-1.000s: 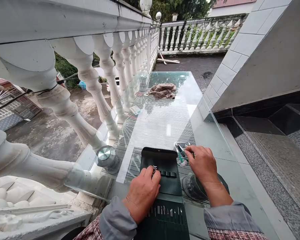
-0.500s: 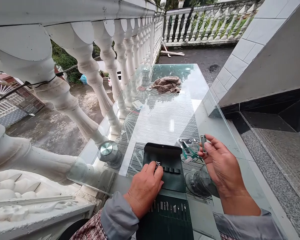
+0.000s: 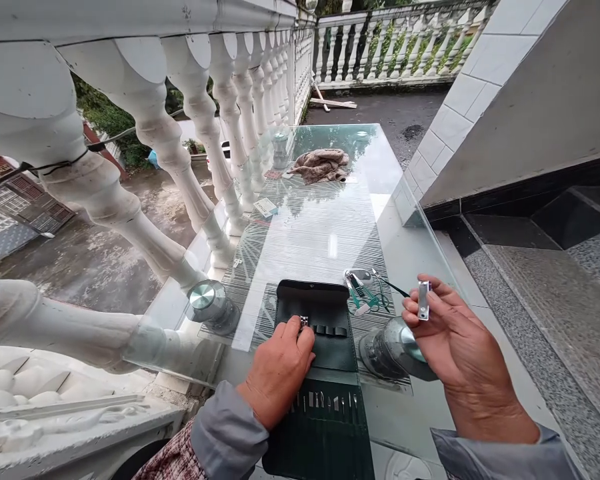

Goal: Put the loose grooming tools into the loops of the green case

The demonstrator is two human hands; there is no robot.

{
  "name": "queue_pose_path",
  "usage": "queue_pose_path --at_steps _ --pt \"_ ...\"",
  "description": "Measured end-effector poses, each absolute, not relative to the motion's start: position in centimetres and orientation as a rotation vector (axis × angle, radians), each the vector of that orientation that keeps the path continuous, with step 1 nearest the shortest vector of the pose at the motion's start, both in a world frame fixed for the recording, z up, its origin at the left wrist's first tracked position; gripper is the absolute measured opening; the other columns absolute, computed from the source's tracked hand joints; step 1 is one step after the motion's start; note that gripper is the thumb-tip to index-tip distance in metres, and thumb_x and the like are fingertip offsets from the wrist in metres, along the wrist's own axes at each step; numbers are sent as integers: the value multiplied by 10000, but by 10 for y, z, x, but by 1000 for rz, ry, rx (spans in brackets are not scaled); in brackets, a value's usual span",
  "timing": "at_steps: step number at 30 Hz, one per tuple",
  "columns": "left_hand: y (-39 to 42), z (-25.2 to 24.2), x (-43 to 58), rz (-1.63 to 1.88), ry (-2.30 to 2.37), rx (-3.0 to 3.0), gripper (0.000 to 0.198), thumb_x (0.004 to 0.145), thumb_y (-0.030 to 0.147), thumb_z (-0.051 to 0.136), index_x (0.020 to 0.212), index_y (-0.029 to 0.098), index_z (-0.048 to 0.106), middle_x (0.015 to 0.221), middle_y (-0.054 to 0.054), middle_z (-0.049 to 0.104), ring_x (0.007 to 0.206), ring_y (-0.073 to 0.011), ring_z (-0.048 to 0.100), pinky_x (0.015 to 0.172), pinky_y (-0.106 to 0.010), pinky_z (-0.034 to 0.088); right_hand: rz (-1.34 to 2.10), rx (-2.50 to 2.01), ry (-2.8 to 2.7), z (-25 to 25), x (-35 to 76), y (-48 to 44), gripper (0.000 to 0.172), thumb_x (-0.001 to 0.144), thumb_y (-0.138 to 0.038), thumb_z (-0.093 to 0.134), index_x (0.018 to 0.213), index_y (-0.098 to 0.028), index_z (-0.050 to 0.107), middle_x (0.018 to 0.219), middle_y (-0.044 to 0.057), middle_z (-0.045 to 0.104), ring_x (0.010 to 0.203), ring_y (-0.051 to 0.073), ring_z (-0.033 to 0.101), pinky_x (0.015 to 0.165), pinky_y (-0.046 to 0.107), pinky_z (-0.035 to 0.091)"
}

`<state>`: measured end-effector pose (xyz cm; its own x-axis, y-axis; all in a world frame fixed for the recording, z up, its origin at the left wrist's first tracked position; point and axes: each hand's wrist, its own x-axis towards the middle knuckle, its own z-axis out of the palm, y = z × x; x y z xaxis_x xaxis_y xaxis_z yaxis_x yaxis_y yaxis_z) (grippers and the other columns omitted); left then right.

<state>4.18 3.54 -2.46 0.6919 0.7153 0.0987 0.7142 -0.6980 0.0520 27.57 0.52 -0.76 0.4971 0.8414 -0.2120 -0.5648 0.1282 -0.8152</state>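
My right hand (image 3: 467, 353) is raised to the right of the case and pinches a shiny nail clipper (image 3: 423, 301) upright between thumb and fingers. On the glass table, a dark green manicure case (image 3: 320, 448) lies unfolded in front of me. Its lower part carries a row of small metal tools (image 3: 325, 401); empty loops (image 3: 333, 331) run across its upper part. My left hand (image 3: 279, 367) rests over the loops' left end, fingers closed about another nail clipper (image 3: 304, 321), with only its metal head showing. Green-handled tools (image 3: 375, 297) lie beyond the case's right edge.
A crumpled brown cloth (image 3: 320, 165) lies at the far end of the glass table (image 3: 305, 233). A small card (image 3: 265, 207) is near its left edge. Round table supports (image 3: 211, 303) stand under the glass. White balusters (image 3: 165, 133) line the left; stone steps (image 3: 545, 287) are at right.
My right hand has moved right, away from the green-handled tools, and turned the nail clipper so its flat bright face shows. My left hand stays at the loops. The view has shifted slightly.
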Motion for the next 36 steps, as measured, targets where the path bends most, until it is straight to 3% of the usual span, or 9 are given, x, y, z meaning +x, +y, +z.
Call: queue_pose_path --at_steps 8,14,23,29,36 --pt "34 -26 41 177 1215 2906 297 789 180 599 1058 158 475 1129 -98 538 944 -202 559 758 -304 526 1368 -1256 -794 -15 228 5 352 674 -359 716 956 -204 573 783 9 584 639 117 548 552 253 462" --pt "35 -27 41 172 1197 2915 236 815 197 563 1034 166 481 1110 -98 536 919 -198 560 728 -306 525 1023 -1486 -940 -31 210 21 364 658 -422 692 932 -202 596 692 -25 557 571 117 526 557 279 470" --pt "36 -30 41 177 1179 2929 223 807 214 579 1003 168 483 1094 -93 537 886 -193 555 709 -305 523 591 -1658 -1244 -45 201 44 256 728 -442 624 822 -204 647 761 30 647 650 168 578 643 321 458" --pt "36 -29 41 144 1195 2932 221 794 216 595 979 168 484 1072 -77 551 853 -194 559 687 -306 527 638 -1710 -1171 -47 203 46 276 719 -457 626 821 -203 653 727 19 657 606 160 573 636 320 454" --pt "37 -22 40 205 1249 2775 287 769 210 622 994 177 447 1055 -59 550 945 -195 549 772 -314 518 695 -1698 -1253 -48 203 50 228 745 -422 600 784 -204 654 717 18 651 641 171 583 649 321 450"
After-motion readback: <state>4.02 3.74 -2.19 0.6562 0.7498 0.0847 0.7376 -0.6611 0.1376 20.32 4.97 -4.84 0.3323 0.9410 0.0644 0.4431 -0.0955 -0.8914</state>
